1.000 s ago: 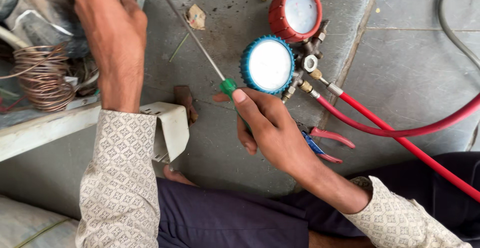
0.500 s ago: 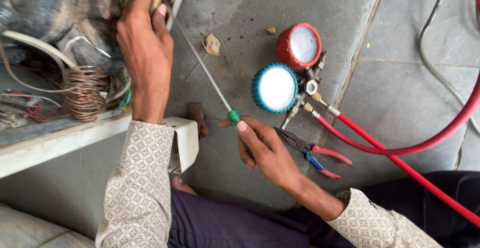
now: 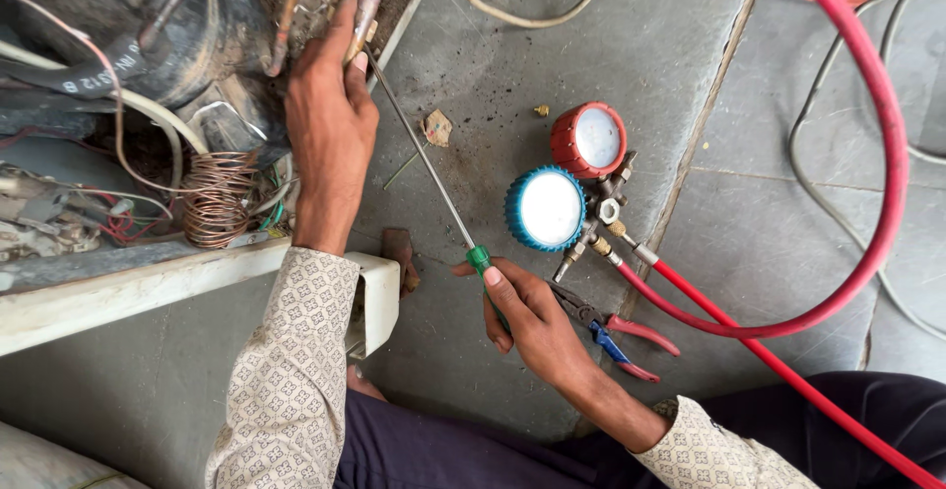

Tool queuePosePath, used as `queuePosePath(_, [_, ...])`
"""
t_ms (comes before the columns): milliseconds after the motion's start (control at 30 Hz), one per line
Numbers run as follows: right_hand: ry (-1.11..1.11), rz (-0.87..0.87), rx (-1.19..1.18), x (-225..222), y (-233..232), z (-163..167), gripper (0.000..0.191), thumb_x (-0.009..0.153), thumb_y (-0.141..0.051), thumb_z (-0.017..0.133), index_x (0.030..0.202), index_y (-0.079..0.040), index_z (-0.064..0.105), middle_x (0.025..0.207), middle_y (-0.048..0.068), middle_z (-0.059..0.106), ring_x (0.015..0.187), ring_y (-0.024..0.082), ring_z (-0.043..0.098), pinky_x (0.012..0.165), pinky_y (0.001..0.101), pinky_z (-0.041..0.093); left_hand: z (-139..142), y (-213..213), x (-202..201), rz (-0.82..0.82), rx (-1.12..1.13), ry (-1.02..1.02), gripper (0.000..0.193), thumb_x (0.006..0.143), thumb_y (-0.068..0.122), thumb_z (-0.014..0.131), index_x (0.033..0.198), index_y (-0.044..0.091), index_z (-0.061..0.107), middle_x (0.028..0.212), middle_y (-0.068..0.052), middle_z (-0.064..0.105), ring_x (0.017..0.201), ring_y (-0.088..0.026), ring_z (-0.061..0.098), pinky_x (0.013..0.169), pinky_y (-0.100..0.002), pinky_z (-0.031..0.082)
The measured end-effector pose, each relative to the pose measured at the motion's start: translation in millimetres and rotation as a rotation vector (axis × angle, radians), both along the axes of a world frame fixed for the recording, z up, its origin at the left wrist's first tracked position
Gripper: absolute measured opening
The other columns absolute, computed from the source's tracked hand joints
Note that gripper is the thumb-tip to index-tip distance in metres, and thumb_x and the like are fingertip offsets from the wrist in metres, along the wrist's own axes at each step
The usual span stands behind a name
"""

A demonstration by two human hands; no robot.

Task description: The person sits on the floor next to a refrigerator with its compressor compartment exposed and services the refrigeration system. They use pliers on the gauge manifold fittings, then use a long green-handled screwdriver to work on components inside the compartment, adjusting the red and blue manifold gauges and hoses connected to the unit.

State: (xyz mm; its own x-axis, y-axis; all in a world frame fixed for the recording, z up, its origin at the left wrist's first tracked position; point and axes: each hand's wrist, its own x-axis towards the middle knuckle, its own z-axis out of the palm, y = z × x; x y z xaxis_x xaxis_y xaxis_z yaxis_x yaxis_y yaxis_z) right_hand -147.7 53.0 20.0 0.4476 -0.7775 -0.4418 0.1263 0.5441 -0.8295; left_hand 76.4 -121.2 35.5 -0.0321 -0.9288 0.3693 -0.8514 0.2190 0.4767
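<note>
1. Head view, what changed: compared with half a second back the whole scene sits lower and more to the right in the picture, so more of the machine's insides show at the top left. The hands themselves look about the same as before.
2. Right hand [image 3: 527, 316] has its fingers wrapped round the green handle of the long screwdriver [image 3: 424, 159], thumb laid along the top. The thin shaft runs up and to the left to the pipes.
3. Left hand [image 3: 330, 129] reaches far up into the unit, fingers curled round a copper pipe [image 3: 370, 1] right where the screwdriver tip ends up (can't tell if tip and pipe actually touch).
4. Around it: a copper coil [image 3: 217, 198] just left of the left wrist, tangled wires further left.
5. On the grey floor, right of the shaft: blue gauge [image 3: 547, 208] and red gauge [image 3: 588, 140] side by side, a red hose [image 3: 788, 351] running off from them to the near right.
6. Red-and-blue pliers [image 3: 616, 336] lie just right of the right hand, partly hidden under it.
</note>
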Motion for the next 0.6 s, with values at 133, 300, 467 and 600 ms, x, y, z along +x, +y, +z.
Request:
queuePosePath(133, [0.015, -0.008, -0.004, -2.8, 1.0, 4.8, 0.051, 0.108, -0.039, 0.037, 0.132, -0.004, 0.065, 0.052, -0.004, 0.039, 0.045, 0.008, 0.04, 0.049, 0.0286, 0.037, 11.1, 2.0, -10.6, 0.084, 0.096, -0.115, 0.061, 0.099, 0.001, 0.067, 0.156, 0.018, 0.053, 0.128, -0.02, 0.062, 0.113, -0.037, 0.065, 0.097, -0.048, 0.053])
queuePosePath(300, [0.053, 0.018, 0.013, -6.4, 3.9, 7.1, 0.051, 0.108, -0.04, 0.036, 0.13, -0.006, 0.067, 0.05, -0.003, 0.039, 0.043, 0.008, 0.038, 0.048, 0.0295, 0.037, 6.9, -15.6, -24.5, 0.112, -0.006, -0.402, 0.064, 0.091, 0.023, 0.08, 0.148, 0.012, 0.054, 0.138, -0.027, 0.051, 0.123, -0.041, 0.054, 0.094, -0.053, 0.047])
queuePosePath(467, [0.045, 0.04, 0.022, -9.3, 10.3, 11.8, 0.05, 0.107, -0.04, 0.037, 0.129, -0.006, 0.067, 0.05, -0.002, 0.039, 0.043, 0.008, 0.039, 0.048, 0.03, 0.037, -12.7, -53.7, -53.0, 0.119, -0.026, -0.357, 0.091, 0.09, 0.038, 0.084, 0.155, -0.006, 0.037, 0.146, -0.03, 0.046, 0.133, -0.044, 0.047, 0.116, -0.058, 0.028])
queuePosePath(600, [0.059, 0.053, 0.026, -11.4, 11.4, 16.6, 0.05, 0.107, -0.042, 0.038, 0.127, -0.007, 0.067, 0.051, -0.003, 0.04, 0.045, 0.008, 0.04, 0.05, 0.0293, 0.037, -2.3, -45.6, -58.1, 0.108, 0.071, -0.346, 0.088, 0.091, 0.032, 0.08, 0.158, -0.002, 0.034, 0.147, -0.027, 0.047, 0.138, -0.042, 0.046, 0.122, -0.055, 0.027])
